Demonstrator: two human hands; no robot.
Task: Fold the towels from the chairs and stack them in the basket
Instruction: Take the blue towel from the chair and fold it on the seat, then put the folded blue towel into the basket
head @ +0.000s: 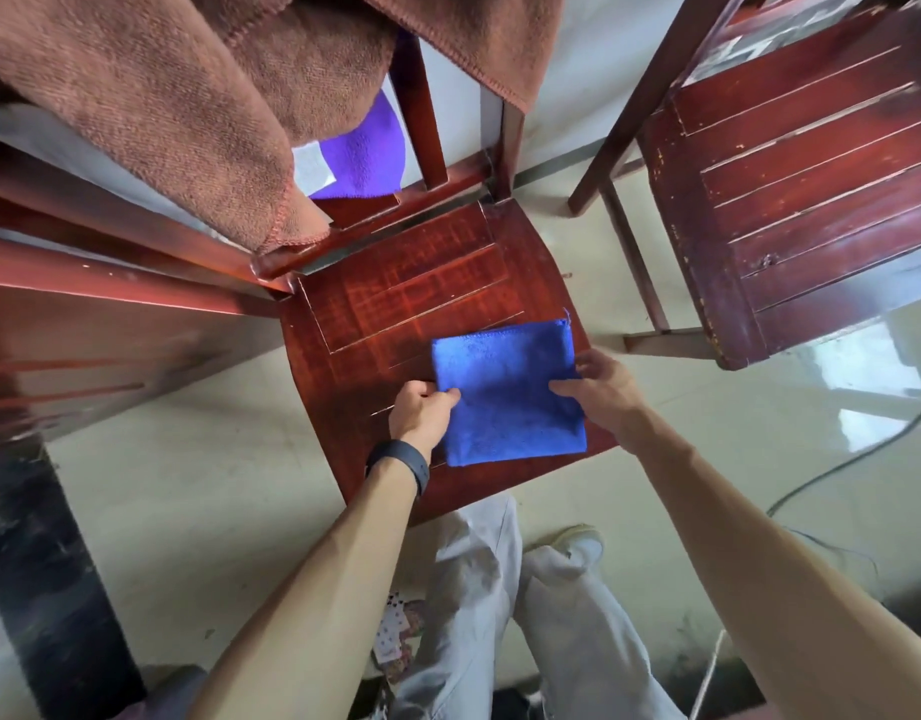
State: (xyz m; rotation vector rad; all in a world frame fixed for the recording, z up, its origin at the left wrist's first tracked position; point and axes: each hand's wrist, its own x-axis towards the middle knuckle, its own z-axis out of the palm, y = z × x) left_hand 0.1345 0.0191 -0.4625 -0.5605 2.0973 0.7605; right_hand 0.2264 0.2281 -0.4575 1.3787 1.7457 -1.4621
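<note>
A small blue towel (505,392), folded into a flat rectangle, lies on the front right of the red wooden chair seat (390,298). My left hand (422,407) pinches the towel's left edge with thumb on top. My right hand (601,387) grips its right edge, fingers over the cloth. A large brown towel (151,101) hangs over the chair back, with a purple towel (364,153) showing beneath it. No basket is in view.
A second red wooden chair (801,168) stands to the right. Another piece of red wooden furniture (84,324) is at the left. A cable (843,465) runs across the pale tiled floor on the right. My legs stand just in front of the seat.
</note>
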